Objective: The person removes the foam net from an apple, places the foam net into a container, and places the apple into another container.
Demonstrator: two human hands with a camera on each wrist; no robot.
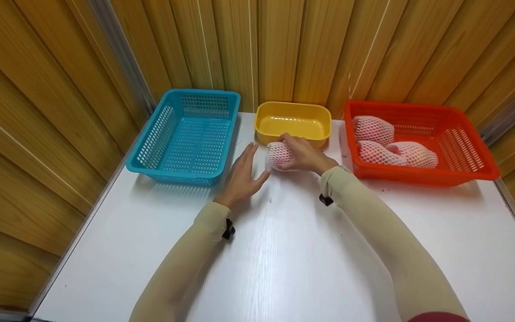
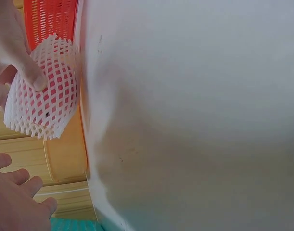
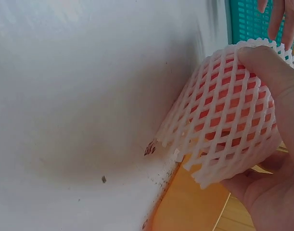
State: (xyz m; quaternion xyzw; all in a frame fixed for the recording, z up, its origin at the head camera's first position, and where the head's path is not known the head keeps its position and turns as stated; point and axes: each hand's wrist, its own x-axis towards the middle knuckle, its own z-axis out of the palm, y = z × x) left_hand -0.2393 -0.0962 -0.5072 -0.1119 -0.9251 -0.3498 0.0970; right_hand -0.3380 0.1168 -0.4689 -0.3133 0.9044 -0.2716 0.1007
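Your R hand (image 1: pixel 304 155) grips the netted pink item (image 1: pixel 279 154) by its right end, near side of yellow bin (image 1: pixel 293 127), long axis approx L-R; your L hand (image 1: pixel 241 176), fingers spread, nothing held, just left

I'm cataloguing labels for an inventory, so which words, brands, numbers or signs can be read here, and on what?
None can be read.
Right cuff: faint marks at its edge, too small to tell whether they are lettering.
Blue basket, yellow container, red basket, netted items: no text visible.
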